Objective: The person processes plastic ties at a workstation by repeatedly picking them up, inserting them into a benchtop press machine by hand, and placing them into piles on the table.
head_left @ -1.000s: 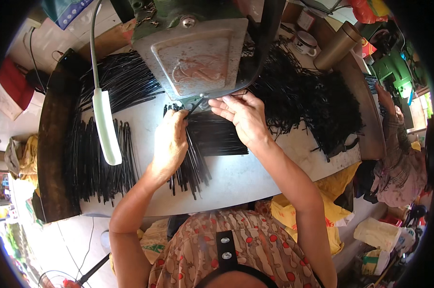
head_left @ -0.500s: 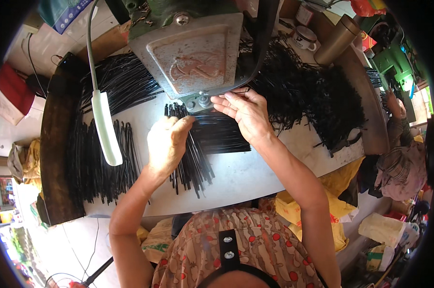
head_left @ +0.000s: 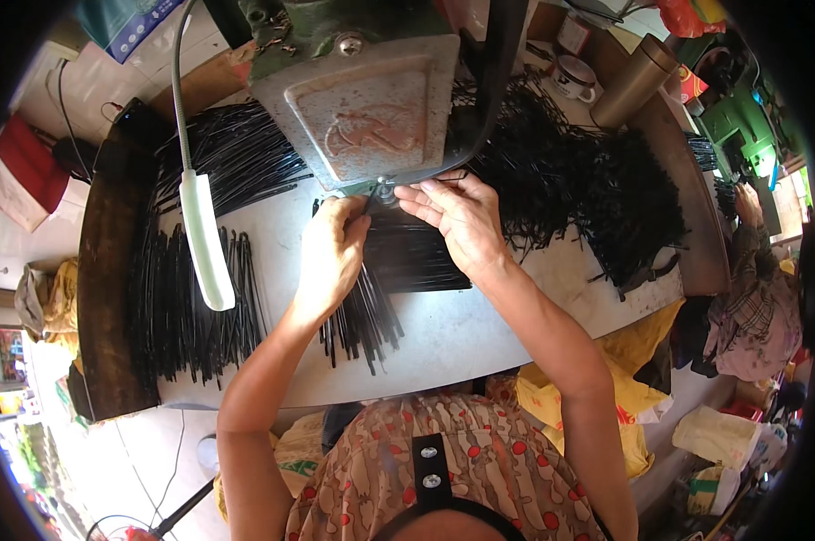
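A green machine with a rusty metal faceplate [head_left: 371, 126] stands at the top centre, its small round metal working part [head_left: 386, 191] low down between my hands. My left hand [head_left: 331, 252] is closed, with a thin black strip [head_left: 370, 197] between its fingertips, just left of that part. Close on the other side, my right hand [head_left: 466, 221] pinches a thin dark strip whose end shows above its fingers. Beneath my left hand lies a bundle of long black strips [head_left: 358, 325]. A second stack of black strips [head_left: 416, 257] lies crosswise between my wrists.
More black strips [head_left: 191, 307] lie on the left of the white tabletop [head_left: 453, 338], under a white gooseneck lamp [head_left: 207, 243]. A tangled black heap [head_left: 628, 198] covers the right side. Behind it are a mug [head_left: 573, 77] and a bronze flask [head_left: 636, 81]. Another person's hand [head_left: 747, 206] is at far right.
My left hand has moved up and slightly right from the bundle to the machine's working part, with a strip in its fingers. My right hand has stayed almost in place.
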{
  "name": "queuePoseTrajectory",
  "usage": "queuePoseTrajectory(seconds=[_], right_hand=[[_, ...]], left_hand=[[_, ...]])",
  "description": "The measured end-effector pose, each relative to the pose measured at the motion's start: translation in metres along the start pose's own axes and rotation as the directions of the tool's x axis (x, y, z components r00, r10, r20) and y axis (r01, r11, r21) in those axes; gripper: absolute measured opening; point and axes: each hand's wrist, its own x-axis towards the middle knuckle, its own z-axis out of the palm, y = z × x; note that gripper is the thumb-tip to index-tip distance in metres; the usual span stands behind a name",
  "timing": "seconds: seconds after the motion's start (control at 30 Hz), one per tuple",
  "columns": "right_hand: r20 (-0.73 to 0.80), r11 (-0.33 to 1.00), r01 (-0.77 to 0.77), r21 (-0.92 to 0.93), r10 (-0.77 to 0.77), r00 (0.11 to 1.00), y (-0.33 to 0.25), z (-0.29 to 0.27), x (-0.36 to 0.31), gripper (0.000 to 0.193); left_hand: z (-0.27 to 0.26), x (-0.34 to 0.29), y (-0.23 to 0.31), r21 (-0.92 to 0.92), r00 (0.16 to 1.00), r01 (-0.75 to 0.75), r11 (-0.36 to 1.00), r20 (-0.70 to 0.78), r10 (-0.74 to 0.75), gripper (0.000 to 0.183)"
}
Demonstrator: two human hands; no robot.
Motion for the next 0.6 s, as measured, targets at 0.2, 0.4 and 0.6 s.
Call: queuePoseTrajectory(seconds=[0.2,0.4,0.6], right_hand=[[-0.004,1.000,-0.005,-0.008,0.005,1.000,0.0007,0.0009,0.0003,0.008],[0.003,0.999,0.022,-0.025,-0.022,1.000,0.0033,-0.0013,0.0016,0.008],[0.008,0.999,0.032,-0.043,-0.032,0.999,-0.0005,0.0014,-0.0012,0.008]], left_hand=[[0.0007,0.0022,0.0024,-0.064,0.967,0.249,0.966,0.063,-0.245,0.017],[0.0031,0.0029,-0.0014,-0.086,0.975,0.222,0.971,0.049,-0.218,0.017],[0.0028,0.0028,-0.0022,-0.104,0.978,0.207,0.973,0.052,-0.202,0.015]])
